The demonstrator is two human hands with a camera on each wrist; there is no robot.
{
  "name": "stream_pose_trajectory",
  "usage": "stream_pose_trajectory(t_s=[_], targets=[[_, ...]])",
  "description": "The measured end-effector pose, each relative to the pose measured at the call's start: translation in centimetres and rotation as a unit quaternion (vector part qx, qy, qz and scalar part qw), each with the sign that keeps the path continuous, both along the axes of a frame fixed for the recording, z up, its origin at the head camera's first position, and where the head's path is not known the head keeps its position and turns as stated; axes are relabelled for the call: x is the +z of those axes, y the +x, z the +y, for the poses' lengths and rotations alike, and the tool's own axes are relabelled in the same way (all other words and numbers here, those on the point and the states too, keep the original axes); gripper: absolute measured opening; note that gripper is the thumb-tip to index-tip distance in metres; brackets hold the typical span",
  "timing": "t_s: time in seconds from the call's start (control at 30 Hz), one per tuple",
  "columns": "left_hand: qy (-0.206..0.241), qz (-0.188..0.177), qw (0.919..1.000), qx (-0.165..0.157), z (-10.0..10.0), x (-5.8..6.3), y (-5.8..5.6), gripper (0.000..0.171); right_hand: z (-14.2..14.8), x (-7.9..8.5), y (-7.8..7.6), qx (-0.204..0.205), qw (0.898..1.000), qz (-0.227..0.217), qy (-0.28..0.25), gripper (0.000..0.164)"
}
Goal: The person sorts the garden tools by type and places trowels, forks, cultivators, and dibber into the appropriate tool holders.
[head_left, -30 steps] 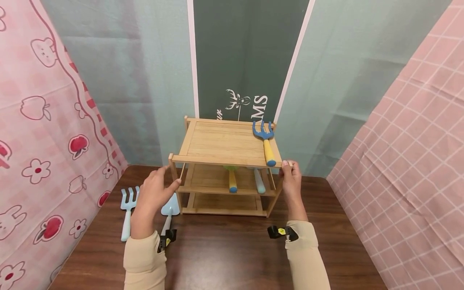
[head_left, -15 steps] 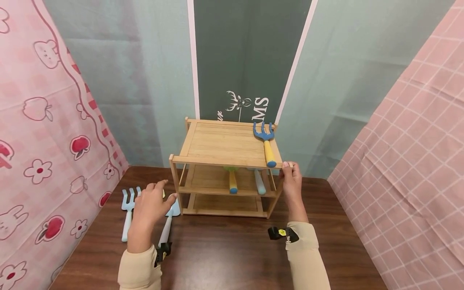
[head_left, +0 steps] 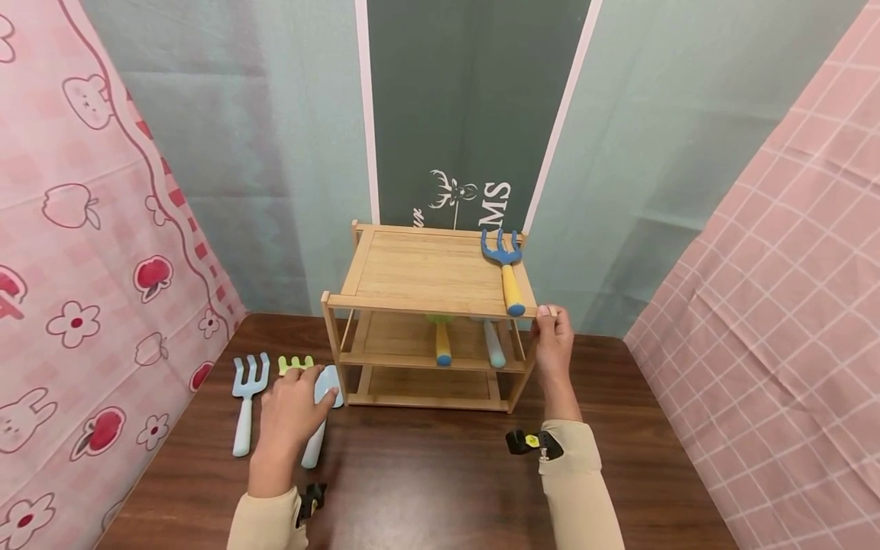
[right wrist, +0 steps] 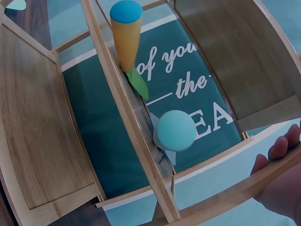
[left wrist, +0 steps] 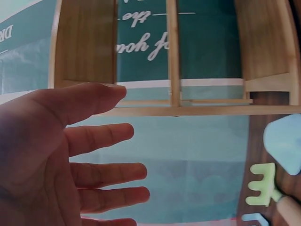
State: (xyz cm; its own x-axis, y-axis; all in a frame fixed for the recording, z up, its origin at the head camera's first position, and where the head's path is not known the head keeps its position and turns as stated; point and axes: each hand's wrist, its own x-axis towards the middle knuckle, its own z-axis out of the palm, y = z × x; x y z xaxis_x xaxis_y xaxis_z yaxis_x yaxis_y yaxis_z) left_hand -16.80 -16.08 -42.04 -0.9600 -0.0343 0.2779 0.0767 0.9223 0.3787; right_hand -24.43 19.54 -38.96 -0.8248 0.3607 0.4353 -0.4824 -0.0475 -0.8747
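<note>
My left hand (head_left: 292, 409) is over the tools on the left of the table, fingers apart and holding nothing. Beneath it lies a small green rake (head_left: 296, 362), its handle hidden by the hand. A pale blue trowel (head_left: 330, 380) lies just to its right, partly covered by my thumb. Left of the hand is a pale blue garden fork (head_left: 244, 401). My right hand (head_left: 554, 344) grips the front right corner of a three-tier wooden rack (head_left: 426, 267). In the right wrist view, fingers (right wrist: 278, 148) curl over the rack's wooden side bar.
On the rack's top tier, at the right, lies a blue fork with a yellow handle (head_left: 512, 286). The middle tier bears a green-headed tool with a yellow handle (head_left: 442, 344) and a pale blue handled tool (head_left: 493, 345). Cloth curtains (head_left: 777, 252) enclose the wooden table (head_left: 426, 481).
My left hand has drawn away from the rack's left post and come back over the tools, so the green rake's head now shows. The right hand keeps its grip on the corner.
</note>
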Motion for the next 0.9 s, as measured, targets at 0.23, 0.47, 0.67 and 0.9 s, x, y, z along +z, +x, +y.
stream_pose_trajectory(t_s=[0.23,0.47,0.67,0.9], targets=[[0.009,0.019,0.9998,0.003,-0.1,-2.1,0.3,0.044,-0.4,-0.2,-0.1,-0.023,0.999,0.028,-0.009,0.011],[0.036,0.021,0.999,0.017,-0.6,-4.2,0.8,0.042,-0.5,-0.3,-0.3,-0.021,0.999,0.038,-0.006,0.012],[0.048,0.04,0.9979,0.016,-1.2,-5.8,1.2,0.041,-0.4,-0.5,-0.3,-0.017,0.999,0.037,-0.003,0.011],[0.059,0.123,0.9906,0.006,-1.6,-8.6,1.9,0.039,-0.3,-0.5,-0.3,-0.007,0.999,0.04,0.002,0.011]])
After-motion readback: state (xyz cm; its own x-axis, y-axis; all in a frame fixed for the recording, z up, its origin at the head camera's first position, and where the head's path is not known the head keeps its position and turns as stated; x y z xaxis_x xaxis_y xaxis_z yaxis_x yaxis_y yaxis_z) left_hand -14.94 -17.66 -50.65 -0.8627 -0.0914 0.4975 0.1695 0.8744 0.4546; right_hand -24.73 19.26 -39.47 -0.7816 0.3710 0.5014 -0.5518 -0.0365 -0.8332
